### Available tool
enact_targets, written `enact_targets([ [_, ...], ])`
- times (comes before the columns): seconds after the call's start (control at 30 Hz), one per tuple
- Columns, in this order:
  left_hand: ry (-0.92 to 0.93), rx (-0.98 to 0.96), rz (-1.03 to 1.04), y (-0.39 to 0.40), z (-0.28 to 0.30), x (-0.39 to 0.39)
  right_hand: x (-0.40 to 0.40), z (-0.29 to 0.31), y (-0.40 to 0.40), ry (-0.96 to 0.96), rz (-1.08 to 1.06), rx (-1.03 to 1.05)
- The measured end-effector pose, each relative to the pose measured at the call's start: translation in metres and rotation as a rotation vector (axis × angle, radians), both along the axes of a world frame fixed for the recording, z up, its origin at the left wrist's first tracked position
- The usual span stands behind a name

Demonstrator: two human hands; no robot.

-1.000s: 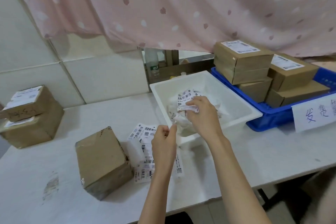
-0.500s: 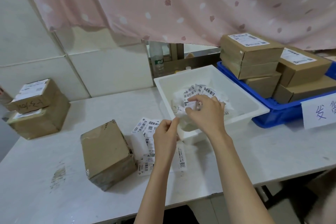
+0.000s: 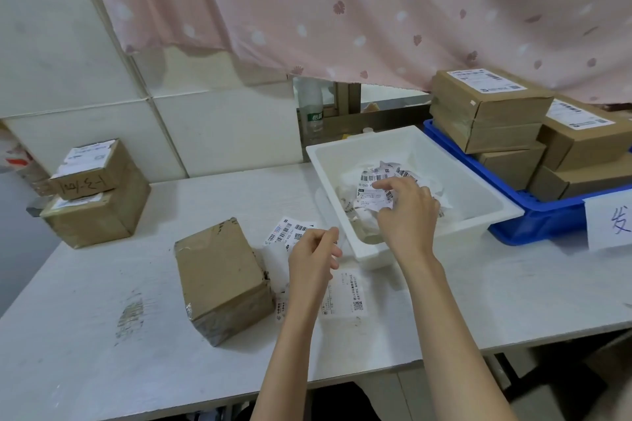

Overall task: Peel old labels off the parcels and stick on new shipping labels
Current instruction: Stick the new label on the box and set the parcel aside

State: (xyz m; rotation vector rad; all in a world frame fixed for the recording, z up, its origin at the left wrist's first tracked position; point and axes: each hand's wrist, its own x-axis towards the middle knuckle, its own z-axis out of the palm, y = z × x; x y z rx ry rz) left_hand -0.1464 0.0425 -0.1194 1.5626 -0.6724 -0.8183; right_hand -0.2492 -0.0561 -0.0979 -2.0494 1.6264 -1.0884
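A bare brown parcel (image 3: pixel 219 273) lies on the white table (image 3: pixel 102 335), left of my hands. Beside it are white shipping labels (image 3: pixel 290 229) with barcodes, and one more label (image 3: pixel 345 294) lies nearer the front edge. My left hand (image 3: pixel 313 256) hovers over these labels with its fingers pinched together; I cannot make out anything in it. My right hand (image 3: pixel 407 212) reaches into the white bin (image 3: pixel 478 195), its fingers spread on a heap of crumpled old labels (image 3: pixel 376 178).
A blue crate (image 3: pixel 533 219) at the right holds stacked labelled boxes (image 3: pixel 485 109), with a handwritten paper sign (image 3: pixel 612 222) in front. Two labelled boxes (image 3: pixel 92 195) are stacked at the far left. A pink curtain (image 3: pixel 342 10) hangs behind, above a plastic bottle (image 3: pixel 313 113).
My right hand let go of the crumpled label over the bin's heap and spread its fingers. The left hand stayed pinched over the labels. My view shifted slightly.
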Motion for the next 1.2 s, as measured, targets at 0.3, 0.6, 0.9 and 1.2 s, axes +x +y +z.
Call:
enact_targets([
  [0.3, 0.028, -0.016, 0.008, 0.013, -0.003, 0.020, 0.015, 0.005, 0.006, -0.086, -0.103, -0.046],
  [0.6, -0.027, -0.017, 0.108, 0.011, -0.013, 0.034, 0.045, 0.025, 0.035, -0.425, 0.370, -0.022],
  [0.9, -0.101, -0.023, 0.224, 0.026, -0.016, 0.070, 0.082, -0.003, 0.050, 0.022, 0.428, 0.277],
  [1.2, -0.339, 0.052, 0.192, 0.023, -0.020, 0.068, 0.080, -0.026, 0.050, 0.323, 0.387, 0.346],
])
